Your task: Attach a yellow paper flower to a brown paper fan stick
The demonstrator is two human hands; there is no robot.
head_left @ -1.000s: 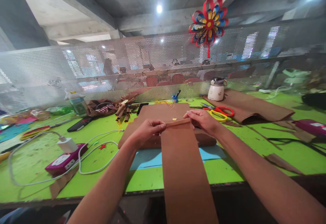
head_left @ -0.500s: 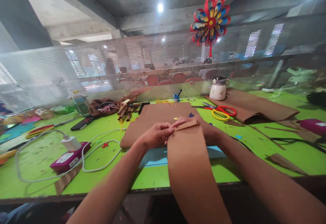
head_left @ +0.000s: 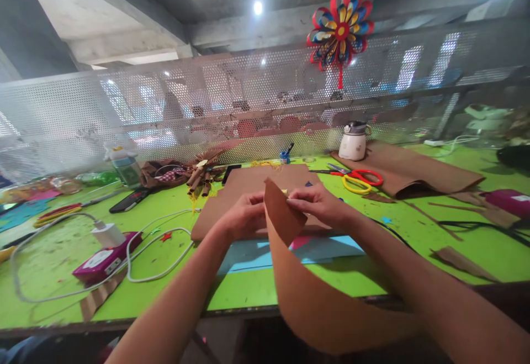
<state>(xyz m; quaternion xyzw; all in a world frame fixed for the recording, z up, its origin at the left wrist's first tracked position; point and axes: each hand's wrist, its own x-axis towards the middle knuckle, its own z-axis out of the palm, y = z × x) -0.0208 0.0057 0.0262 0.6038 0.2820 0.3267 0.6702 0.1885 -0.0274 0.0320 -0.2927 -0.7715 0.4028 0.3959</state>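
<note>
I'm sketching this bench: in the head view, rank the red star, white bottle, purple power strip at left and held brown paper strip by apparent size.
1. Brown paper strip
2. Purple power strip
3. White bottle
4. Red star
Nearness may enlarge the first.

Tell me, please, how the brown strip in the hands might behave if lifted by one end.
The brown strip would probably be floppy along its length, as its lower part sags in a broad curve. It should be light for its size, since it looks like a thin sheet. It may spring back somewhat, because that curve looks smooth, not sharply creased.
</note>
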